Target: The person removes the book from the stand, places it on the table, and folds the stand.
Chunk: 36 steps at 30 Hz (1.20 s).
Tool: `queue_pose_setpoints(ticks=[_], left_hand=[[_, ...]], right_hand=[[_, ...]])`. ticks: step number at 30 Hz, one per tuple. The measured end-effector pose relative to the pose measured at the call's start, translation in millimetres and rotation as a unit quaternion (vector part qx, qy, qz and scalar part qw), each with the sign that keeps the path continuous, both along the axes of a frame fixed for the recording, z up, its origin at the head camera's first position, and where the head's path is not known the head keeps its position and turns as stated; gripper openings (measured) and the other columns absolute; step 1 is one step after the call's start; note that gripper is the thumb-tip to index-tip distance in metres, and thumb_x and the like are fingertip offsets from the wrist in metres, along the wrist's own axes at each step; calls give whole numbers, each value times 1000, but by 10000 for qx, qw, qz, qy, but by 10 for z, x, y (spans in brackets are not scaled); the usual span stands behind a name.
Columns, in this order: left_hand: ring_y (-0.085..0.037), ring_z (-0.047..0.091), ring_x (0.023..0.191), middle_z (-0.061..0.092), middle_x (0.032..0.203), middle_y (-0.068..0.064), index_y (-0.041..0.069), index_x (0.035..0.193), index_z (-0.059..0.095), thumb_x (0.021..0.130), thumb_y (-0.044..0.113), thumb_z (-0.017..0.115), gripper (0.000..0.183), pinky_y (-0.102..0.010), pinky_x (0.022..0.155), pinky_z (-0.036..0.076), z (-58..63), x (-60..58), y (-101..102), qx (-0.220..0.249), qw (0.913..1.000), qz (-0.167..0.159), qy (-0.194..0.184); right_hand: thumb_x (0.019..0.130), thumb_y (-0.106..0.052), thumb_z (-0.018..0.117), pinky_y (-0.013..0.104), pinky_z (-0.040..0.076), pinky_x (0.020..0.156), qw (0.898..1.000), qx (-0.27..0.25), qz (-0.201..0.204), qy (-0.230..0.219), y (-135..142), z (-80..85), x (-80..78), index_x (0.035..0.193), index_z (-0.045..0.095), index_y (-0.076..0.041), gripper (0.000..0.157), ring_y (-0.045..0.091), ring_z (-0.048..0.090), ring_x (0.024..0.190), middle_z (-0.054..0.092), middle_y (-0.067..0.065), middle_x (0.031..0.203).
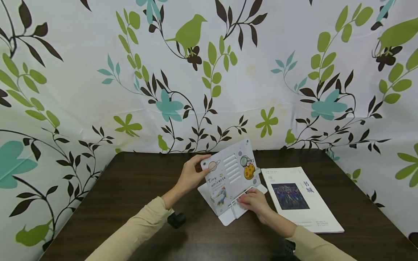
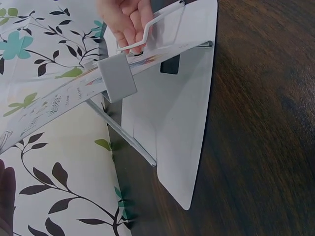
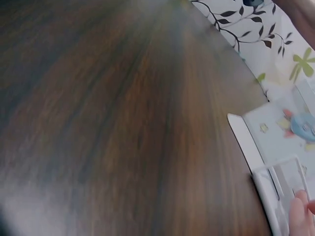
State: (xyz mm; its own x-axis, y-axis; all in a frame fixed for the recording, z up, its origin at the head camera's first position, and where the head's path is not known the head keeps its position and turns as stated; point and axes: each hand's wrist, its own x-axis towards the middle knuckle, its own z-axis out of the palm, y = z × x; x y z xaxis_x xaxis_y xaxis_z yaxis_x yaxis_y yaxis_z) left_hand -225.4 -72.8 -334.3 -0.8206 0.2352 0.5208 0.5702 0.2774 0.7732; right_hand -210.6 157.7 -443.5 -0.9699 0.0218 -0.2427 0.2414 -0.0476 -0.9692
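A white book stand (image 1: 232, 174) printed with a rocket, an astronaut and "Tiny universe" stands on the table, its panel tilted above a flat base (image 2: 167, 118). My left hand (image 1: 192, 173) pinches the panel's upper left corner, thumb in front and fingers behind. At the lower front edge, my right hand (image 1: 256, 204) holds the white wire page holder (image 2: 147, 33) with curled fingers. A metal strut (image 2: 123, 132) joins panel and base behind. In the right wrist view only the right fingertips (image 3: 298, 216) show, against the wire.
A white magazine (image 1: 313, 210) with a dark picture lies flat right of the stand, close to its base. The dark wooden table (image 1: 107, 206) ends at a leaf-and-bird patterned cloth (image 1: 228, 119) behind. A black wrist camera (image 1: 176, 220) sits under the left forearm.
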Motion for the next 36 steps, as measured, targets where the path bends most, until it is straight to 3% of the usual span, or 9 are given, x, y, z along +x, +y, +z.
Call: queue_pose_setpoints(ticks=[7,16,22,24,31,36], left_hand=[[-32,57,85,58,106,-24,-10,113,57,75,-13,63,39,-31,68,52,-31,-16,2,136,9999,-51,-86],[-33,57,86,58,105,-25,-12,112,55,74,-14,63,39,-35,69,53,-8,19,-2,129,9999,-67,-63],[-30,56,82,59,99,-23,-12,112,56,74,-13,64,39,-30,66,52,9,96,-14,62,9997,-83,-203],[-30,56,81,59,97,-22,-12,113,55,74,-12,64,39,-30,65,52,-19,104,-17,111,9996,-111,-246],[-23,59,83,61,99,-15,-4,117,57,73,-6,69,45,-24,68,51,-280,22,-34,368,9980,-224,-455],[-25,59,87,62,99,-16,-2,118,57,72,-4,71,48,-27,71,52,-335,61,3,523,9968,-400,-458]], right_hand=[[81,10,55,25,53,60,9991,-122,-394,41,-115,-32,0,111,26,8,42,14,63,65,64,11,76],[83,10,52,31,55,62,9991,-155,-379,-125,-135,11,-12,114,24,8,42,18,63,65,61,17,82],[81,12,51,30,55,61,9997,-155,-198,-13,-80,27,-49,109,28,9,37,17,62,62,60,14,76],[80,13,50,29,54,60,9998,-150,-114,46,-48,27,-73,108,29,9,36,15,61,61,59,11,74],[79,13,51,26,53,59,9995,-130,266,79,70,24,-168,111,27,8,41,13,60,61,56,9,77],[80,10,52,25,52,58,9987,37,504,36,154,27,-224,114,27,8,42,14,60,62,57,8,80]])
